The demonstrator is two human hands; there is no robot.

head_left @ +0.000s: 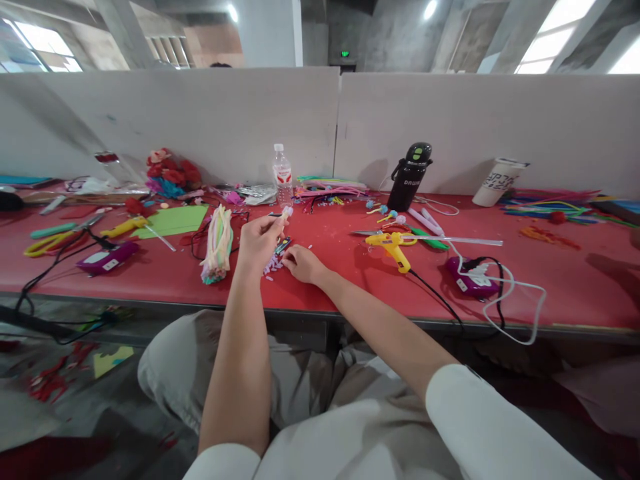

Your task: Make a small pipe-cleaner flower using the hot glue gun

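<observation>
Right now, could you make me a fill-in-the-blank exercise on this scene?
A pale lilac piece is held in the person's ____ hand.
The right hand is beside loose lilac bits on a ____ tabletop.
The hot glue gun to the right of the hands is coloured ____.
The clear water bottle has a ____ cap.
Missing words: left; red; yellow; white.

Glue guns (395, 247), pipe cleaners (547, 205) and a red workbench (345, 230) show a craft workshop
</observation>
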